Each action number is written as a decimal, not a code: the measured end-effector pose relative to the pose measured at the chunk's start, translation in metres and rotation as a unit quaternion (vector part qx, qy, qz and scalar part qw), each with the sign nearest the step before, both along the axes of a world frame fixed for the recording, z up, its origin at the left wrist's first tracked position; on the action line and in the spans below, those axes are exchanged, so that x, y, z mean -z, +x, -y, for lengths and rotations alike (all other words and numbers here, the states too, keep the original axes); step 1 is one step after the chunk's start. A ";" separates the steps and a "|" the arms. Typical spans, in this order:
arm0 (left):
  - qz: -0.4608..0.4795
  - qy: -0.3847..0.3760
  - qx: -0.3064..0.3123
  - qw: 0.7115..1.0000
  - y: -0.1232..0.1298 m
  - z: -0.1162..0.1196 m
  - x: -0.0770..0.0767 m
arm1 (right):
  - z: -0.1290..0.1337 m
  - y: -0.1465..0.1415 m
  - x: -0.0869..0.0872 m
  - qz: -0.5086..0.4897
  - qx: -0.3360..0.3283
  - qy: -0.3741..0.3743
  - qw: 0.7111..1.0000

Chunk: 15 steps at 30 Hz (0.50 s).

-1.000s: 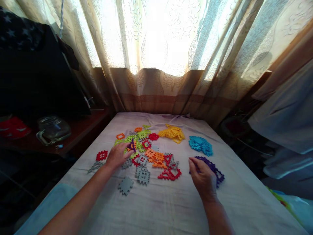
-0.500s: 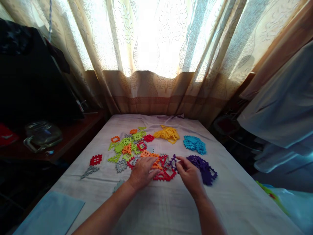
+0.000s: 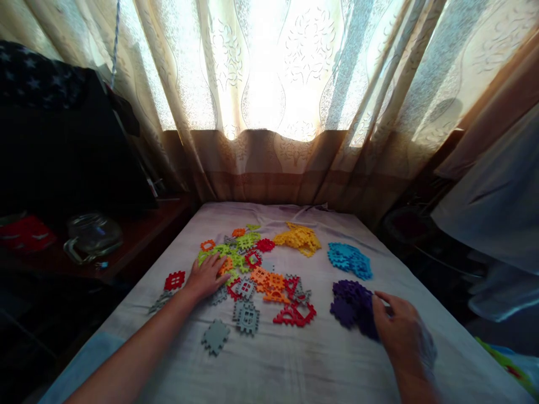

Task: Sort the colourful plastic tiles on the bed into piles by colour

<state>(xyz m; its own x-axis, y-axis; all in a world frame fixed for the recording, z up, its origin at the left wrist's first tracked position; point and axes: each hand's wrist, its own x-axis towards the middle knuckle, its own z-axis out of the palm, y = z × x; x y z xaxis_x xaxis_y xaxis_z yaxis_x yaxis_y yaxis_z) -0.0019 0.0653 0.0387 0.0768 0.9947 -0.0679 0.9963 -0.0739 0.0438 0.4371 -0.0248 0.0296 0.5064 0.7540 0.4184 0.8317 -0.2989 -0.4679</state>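
My left hand (image 3: 207, 276) lies with fingers spread over the lime-green interlocking tiles (image 3: 248, 241), close to an orange tile (image 3: 226, 266). My right hand (image 3: 398, 325) is at the right edge of a pile of dark purple interlocking tiles (image 3: 345, 307). Its thumb and forefinger come together in a pinch on purple plastic there; the other fingers are curled and partly blurred. Between my hands are orange tiles (image 3: 275, 281), red tiles (image 3: 295, 315) and grey tiles (image 3: 246, 318). A solid grey tile (image 3: 215, 337) rests nearer to me.
Yellow tiles (image 3: 298, 238) and blue tiles (image 3: 349, 260) form piles farther back on the sheet-covered surface (image 3: 295, 365). At left, a red tile (image 3: 174, 280) lies apart. A glass jug (image 3: 93, 235) stands on a side table; curtains (image 3: 269, 157) hang behind.
My right hand has moved right with a purple tile, from the middle to the purple pile. My left hand has shifted left from the orange tiles onto the green ones. The view has tilted slightly.
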 end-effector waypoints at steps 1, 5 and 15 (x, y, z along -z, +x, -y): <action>-0.006 -0.001 -0.008 1.000 -0.006 0.004 -0.001 | -0.001 -0.001 0.000 0.003 -0.004 0.011 1.000; -0.020 0.000 -0.040 0.999 -0.030 0.017 -0.008 | -0.005 -0.012 0.000 0.021 -0.047 0.077 0.996; 0.013 0.049 0.003 0.999 -0.001 0.020 -0.003 | -0.014 -0.068 0.009 0.053 -0.211 0.161 0.963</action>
<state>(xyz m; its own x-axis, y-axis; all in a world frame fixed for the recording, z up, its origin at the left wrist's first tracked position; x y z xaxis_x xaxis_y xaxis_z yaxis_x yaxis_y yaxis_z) -0.0025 0.0455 0.0415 0.0829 0.9960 0.0320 0.9945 -0.0847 0.0611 0.3690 -0.0107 0.0206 0.1254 0.7062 0.6968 0.8958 0.2213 -0.3855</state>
